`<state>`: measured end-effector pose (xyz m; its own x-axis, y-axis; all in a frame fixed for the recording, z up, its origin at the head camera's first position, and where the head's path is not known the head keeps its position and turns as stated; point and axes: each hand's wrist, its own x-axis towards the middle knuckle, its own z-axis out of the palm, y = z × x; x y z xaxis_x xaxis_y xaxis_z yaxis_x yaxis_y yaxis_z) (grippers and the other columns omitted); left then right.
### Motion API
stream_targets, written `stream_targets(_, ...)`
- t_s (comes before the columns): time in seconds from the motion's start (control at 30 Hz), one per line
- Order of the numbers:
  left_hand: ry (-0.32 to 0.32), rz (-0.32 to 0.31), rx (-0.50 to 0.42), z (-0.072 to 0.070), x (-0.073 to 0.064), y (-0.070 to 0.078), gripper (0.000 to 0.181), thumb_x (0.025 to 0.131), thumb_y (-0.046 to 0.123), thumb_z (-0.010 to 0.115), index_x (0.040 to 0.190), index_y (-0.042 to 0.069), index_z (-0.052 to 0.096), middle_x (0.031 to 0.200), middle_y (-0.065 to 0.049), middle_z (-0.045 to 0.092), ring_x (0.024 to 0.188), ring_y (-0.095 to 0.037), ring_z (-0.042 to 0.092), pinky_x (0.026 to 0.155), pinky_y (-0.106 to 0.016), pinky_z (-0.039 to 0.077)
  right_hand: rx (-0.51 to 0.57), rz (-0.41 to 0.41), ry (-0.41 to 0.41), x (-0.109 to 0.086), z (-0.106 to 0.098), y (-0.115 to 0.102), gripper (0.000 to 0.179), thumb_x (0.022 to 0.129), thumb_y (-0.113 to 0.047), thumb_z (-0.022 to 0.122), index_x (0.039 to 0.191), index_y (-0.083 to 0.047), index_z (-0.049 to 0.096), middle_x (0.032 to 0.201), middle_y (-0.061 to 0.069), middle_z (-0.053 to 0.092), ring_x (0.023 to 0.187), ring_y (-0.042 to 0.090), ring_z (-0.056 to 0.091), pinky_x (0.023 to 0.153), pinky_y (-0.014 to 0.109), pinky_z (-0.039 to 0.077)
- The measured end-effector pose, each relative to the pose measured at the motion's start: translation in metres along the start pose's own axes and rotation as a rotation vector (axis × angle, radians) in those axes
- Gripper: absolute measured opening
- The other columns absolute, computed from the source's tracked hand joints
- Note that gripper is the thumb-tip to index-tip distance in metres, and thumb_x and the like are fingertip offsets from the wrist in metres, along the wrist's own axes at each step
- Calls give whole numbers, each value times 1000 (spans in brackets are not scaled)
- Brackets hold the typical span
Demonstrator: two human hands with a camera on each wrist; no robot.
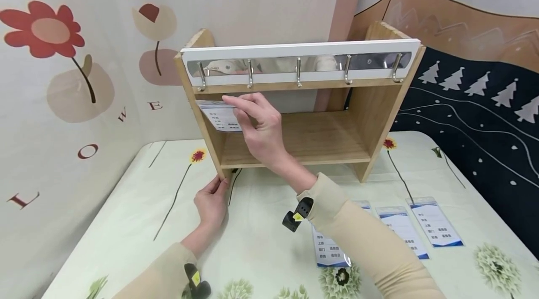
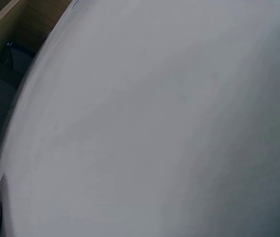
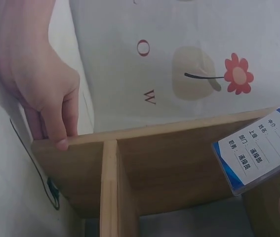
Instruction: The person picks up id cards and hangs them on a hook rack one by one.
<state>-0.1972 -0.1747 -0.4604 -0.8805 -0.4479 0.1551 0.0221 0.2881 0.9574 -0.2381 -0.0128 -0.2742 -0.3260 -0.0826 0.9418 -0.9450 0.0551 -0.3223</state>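
A small wooden shelf (image 1: 311, 137) stands on the table, with a white rail (image 1: 273, 51) and several metal hooks along its top front. My right hand (image 1: 263, 128) pinches the top of a clear-sleeved name badge (image 1: 225, 120) just below the leftmost hook (image 1: 201, 76); whether the two touch I cannot tell. In the right wrist view the badge (image 3: 258, 148) hangs tilted, its blue-cornered end low. My left hand (image 1: 212, 200) grips the foot of the shelf's left side panel, thumb and fingers on either side of the edge (image 3: 80, 140). The left wrist view shows mostly pale cloth.
Three more name badges lie on the flowered tablecloth at the right: one (image 1: 330, 250) partly under my right sleeve, another (image 1: 404, 233) beside it, a third (image 1: 435, 224) farther right. Printed curtains (image 1: 113, 18) close off the back and sides. A dark cord (image 1: 234, 186) shows near the shelf's left foot.
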Motion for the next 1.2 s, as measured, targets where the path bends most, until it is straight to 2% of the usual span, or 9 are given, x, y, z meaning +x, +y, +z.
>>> stream_targets(0.2, 11, 1, 16, 2, -1, -1, 35, 100, 13, 68, 133, 3, 66, 124, -18, 68, 115, -26, 67, 80, -11, 53, 0, -38, 3, 3, 3, -1, 21, 97, 6, 62, 116, 6, 72, 99, 15, 67, 83, 19, 53, 65, 26, 42)
stream_targets(0.37, 17, 2, 39, -1, -2, -1, 35, 100, 14, 69, 133, 3, 66, 124, -17, 68, 116, -26, 66, 86, -22, 55, -5, -51, 4, 4, 6, -3, 21, 97, 6, 62, 116, 6, 72, 101, 16, 67, 87, 20, 56, 66, 27, 45)
stream_targets(0.47, 10, 6, 40, -1, -2, 0, 35, 100, 14, 68, 134, 3, 65, 125, -17, 68, 117, -25, 65, 88, -25, 55, -21, -56, 5, 4, 8, -4, 20, 97, 6, 62, 115, 5, 73, 101, 16, 68, 90, 21, 57, 67, 25, 45)
stream_targets(0.73, -3, -12, 24, 0, -2, 3, 35, 101, 13, 67, 135, 3, 64, 126, -18, 67, 117, -26, 66, 84, -15, 54, -39, -74, 14, 7, 12, -4, 19, 99, 4, 62, 114, 4, 73, 106, 15, 69, 99, 20, 62, 74, 25, 51)
stream_targets(1.2, -6, -29, 5, 1, 1, 0, 36, 101, 13, 68, 135, 4, 65, 125, -16, 68, 116, -24, 66, 78, -7, 51, -34, -114, 51, 16, 24, -6, 18, 100, 5, 59, 112, 6, 73, 105, 17, 67, 95, 21, 62, 70, 23, 50)
